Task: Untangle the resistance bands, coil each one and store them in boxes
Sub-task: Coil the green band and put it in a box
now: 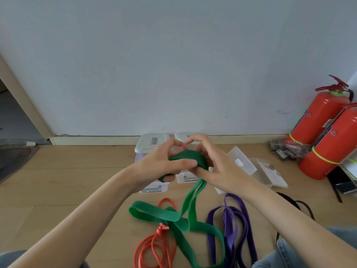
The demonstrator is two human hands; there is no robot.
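Gripping the green band (190, 157) between them, left hand (164, 163) and right hand (214, 167) pinch its coil; the tail hangs floorward.

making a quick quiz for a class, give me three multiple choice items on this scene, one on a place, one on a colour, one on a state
1. Where do the fire extinguishers stand?
A. right, by the wall
B. left, by the doorway
C. between the boxes

2. Which colour is the band in both hands?
A. purple
B. orange
C. green

3. The orange band is:
A. boxed
B. loose on the floor
C. hung on the wall

Key: 1 A, they stand at the right edge; 2 C, the left hand and right hand grip the green band; 3 B, it lies on the floor.
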